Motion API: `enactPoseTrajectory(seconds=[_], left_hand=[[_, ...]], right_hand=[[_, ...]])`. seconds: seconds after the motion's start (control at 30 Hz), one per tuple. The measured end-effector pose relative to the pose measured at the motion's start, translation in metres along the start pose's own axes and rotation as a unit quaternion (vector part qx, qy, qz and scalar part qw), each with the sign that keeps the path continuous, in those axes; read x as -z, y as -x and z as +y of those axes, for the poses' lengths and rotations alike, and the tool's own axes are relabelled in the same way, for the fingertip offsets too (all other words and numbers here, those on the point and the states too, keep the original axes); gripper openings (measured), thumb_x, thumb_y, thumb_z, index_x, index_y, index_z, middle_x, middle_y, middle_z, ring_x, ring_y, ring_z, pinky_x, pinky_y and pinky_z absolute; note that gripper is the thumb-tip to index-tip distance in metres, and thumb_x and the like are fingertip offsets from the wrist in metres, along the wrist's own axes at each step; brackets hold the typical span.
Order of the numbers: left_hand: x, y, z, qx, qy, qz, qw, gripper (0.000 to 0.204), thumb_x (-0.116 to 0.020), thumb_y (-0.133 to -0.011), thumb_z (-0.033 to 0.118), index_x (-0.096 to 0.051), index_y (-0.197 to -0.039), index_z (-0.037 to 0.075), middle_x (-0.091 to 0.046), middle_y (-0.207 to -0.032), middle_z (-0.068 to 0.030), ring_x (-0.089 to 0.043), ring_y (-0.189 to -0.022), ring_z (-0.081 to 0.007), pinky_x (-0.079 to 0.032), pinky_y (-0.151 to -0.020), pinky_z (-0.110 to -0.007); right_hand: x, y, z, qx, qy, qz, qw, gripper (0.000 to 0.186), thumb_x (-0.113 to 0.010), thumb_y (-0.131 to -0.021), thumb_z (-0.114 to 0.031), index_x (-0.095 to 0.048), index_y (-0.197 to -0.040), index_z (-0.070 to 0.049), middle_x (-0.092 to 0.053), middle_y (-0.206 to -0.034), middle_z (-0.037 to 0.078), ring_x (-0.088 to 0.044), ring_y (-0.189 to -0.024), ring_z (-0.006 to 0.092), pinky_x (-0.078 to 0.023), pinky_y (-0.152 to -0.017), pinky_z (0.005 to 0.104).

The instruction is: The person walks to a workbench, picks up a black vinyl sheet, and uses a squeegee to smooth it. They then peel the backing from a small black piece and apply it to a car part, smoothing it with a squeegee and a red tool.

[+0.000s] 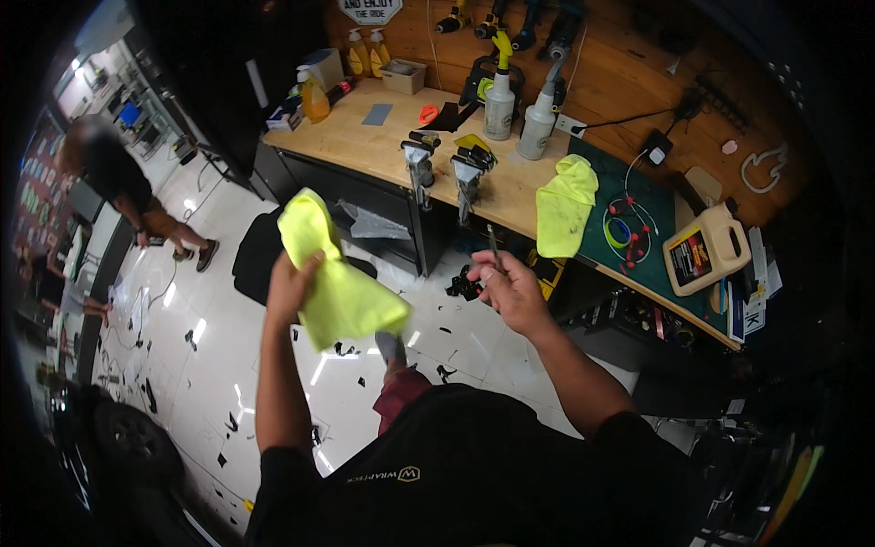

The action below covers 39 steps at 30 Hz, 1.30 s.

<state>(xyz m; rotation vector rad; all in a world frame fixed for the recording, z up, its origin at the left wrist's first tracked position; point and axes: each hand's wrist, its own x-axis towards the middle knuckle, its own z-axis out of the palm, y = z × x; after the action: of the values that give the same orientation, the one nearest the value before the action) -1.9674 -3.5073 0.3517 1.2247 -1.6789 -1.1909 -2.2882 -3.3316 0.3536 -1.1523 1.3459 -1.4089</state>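
Observation:
A bright yellow cloth (351, 305) hangs from my left hand (293, 287), its fingers closed on the upper left side. To the right, my right hand (512, 294) pinches a slim, dark, pen-like tool (493, 239) that points up toward the workbench (351, 141); its exact kind is too small to make out. Both hands are in the air in front of the bench, apart from each other. Another yellow cloth (565, 208), smudged with dark marks, drapes over the bench's front edge beyond my right hand.
Two metal clamps (419, 164) grip the bench edge. Behind them stand two spray bottles (499, 108). A beige jug (706, 248) sits on the green mat (594, 244) at right. Black scraps (231, 422) litter the tiled floor. Another person (118, 178) stands at far left, near a cable.

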Motion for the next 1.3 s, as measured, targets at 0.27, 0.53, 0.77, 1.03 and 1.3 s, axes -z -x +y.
enactPoseTrajectory(seconds=[0.27, 0.53, 0.77, 1.03, 1.3], left_hand=[[0.057, -0.36, -0.036, -0.084, -0.34, 0.02, 0.937, 0.046, -0.069, -0.083, 0.028, -0.057, -0.118, 0.0, -0.067, -0.104, -0.0239, -0.064, -0.097, -0.0412, -0.05, -0.083, -0.045], [-0.019, -0.587, -0.109, -0.074, -0.544, -0.035, 0.835, 0.08, -0.066, -0.084, 0.045, -0.034, -0.145, 0.004, -0.047, -0.137, -0.0273, -0.047, -0.123, -0.0429, -0.04, -0.101, -0.049], [-0.163, -0.595, -0.148, -0.29, -0.419, -0.216, 0.833, 0.058, -0.062, -0.09, 0.035, -0.048, -0.135, -0.001, -0.051, -0.132, -0.0269, -0.053, -0.115, -0.0393, -0.043, -0.098, -0.044], [-0.25, -0.456, 0.131, -0.242, -0.19, -0.461, 0.832, 0.05, -0.059, -0.096, 0.032, -0.052, -0.128, -0.006, -0.062, -0.114, -0.0154, -0.059, -0.101, -0.0201, -0.045, -0.091, -0.033], [-0.443, -0.257, 0.202, -0.432, -0.247, -0.513, 0.7, 0.035, -0.063, -0.091, 0.014, -0.059, -0.12, -0.004, -0.067, -0.102, -0.0157, -0.065, -0.087, -0.0216, -0.051, -0.076, -0.033]], right_hand=[[0.036, -0.119, 0.074, -0.066, -0.043, 0.349, 0.934, 0.024, -0.054, -0.098, -0.021, -0.059, -0.114, -0.004, -0.049, -0.073, -0.002, -0.046, -0.062, 0.005, -0.044, -0.054, 0.0208], [0.062, -0.189, 0.036, -0.084, 0.119, 0.495, 0.857, 0.025, -0.058, -0.095, -0.021, -0.06, -0.11, -0.001, -0.054, -0.076, 0.0, -0.047, -0.065, 0.0088, -0.041, -0.059, 0.026], [0.052, -0.102, 0.074, -0.141, 0.155, 0.593, 0.778, 0.022, -0.058, -0.093, -0.02, -0.061, -0.105, -0.002, -0.057, -0.071, 0.005, -0.052, -0.063, 0.0135, -0.044, -0.058, 0.031], [0.089, 0.055, 0.099, -0.138, 0.066, 0.694, 0.704, 0.022, -0.057, -0.095, -0.021, -0.061, -0.108, -0.003, -0.054, -0.068, 0.002, -0.05, -0.055, 0.0101, -0.043, -0.052, 0.0277], [0.152, 0.186, 0.1, -0.13, -0.047, 0.699, 0.702, 0.026, -0.057, -0.093, -0.02, -0.06, -0.111, -0.002, -0.053, -0.071, 0.002, -0.051, -0.062, 0.0101, -0.047, -0.053, 0.0272]])
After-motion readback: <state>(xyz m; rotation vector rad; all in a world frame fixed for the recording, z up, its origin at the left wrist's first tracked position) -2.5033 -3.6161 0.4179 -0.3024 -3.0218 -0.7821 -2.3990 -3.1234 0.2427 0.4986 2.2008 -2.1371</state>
